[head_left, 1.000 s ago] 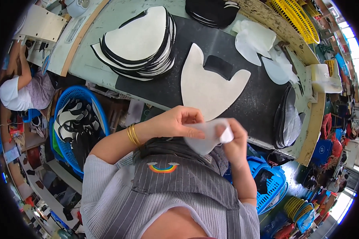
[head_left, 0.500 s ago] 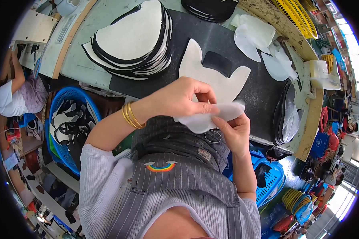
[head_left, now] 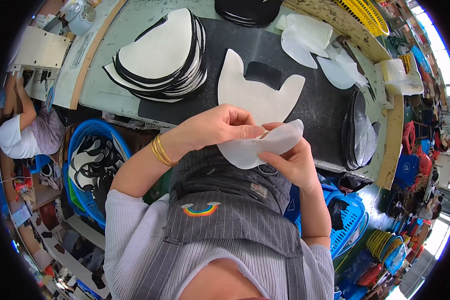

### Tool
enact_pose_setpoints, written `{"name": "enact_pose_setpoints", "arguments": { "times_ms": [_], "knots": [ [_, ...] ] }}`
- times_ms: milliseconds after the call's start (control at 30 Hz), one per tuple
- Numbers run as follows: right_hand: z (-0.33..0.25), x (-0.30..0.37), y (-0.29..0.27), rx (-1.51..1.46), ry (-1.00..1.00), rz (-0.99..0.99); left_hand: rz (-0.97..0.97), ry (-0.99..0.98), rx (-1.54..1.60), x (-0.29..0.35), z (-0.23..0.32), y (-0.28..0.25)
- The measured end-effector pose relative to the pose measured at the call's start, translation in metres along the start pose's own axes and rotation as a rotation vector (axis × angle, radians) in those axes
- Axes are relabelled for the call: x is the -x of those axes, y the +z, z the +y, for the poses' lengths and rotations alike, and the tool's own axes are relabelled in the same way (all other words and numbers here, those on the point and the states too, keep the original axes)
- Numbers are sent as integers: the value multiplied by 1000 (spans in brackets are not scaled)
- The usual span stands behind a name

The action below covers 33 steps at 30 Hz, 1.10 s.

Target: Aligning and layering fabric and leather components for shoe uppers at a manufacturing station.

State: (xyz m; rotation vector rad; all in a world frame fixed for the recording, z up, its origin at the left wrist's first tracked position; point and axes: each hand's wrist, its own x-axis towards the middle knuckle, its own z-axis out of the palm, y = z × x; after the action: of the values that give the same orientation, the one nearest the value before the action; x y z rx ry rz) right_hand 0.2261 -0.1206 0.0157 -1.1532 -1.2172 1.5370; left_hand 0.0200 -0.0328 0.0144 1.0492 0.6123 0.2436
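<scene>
Pinching white piece — fingers overlapping cutout, layered stack left

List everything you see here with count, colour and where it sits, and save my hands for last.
Thin piece: one, translucent white, held up
Cut panel: one, off-white, on mat
Dark rectangle: one, black, at panel's notch
Mat: one, black, on table
Table: one, pale green, ahead
Large stack: one, white and black, table's left
Far stack: one, mostly black, top centre
Loose sheets: several, whitish, upper right
Side stack: one, dark, table's right
Blue baskets: at least two, left and right
Co-worker: one, white sleeve, far left
Background clutter: uncountable, mixed
Bracelets: several, gold, left wrist
Left hand: one, bare, at piece's upper edge
Right hand: one, bare, gripping piece
</scene>
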Motion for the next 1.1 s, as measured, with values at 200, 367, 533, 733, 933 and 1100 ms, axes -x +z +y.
{"name": "enact_pose_setpoints", "arguments": {
  "times_ms": [200,367,533,733,933,1100],
  "knots": [
    [-4,4,-5,53,70,-71,116,118,-143,7,-1,11],
    [6,10,-3,-41,91,-39,420,334,-216,13,-5,16],
    [12,9,-3,-126,90,5,410,341,-200,11,-12,19],
    [22,-1,4,-208,-60,297,314,185,-179,13,-21,6],
    [38,-24,11,-47,-9,429,567,292,170,-1,-41,-14],
    [60,-29,8,206,75,430,701,273,-183,-4,-62,-23]
  ]
}}
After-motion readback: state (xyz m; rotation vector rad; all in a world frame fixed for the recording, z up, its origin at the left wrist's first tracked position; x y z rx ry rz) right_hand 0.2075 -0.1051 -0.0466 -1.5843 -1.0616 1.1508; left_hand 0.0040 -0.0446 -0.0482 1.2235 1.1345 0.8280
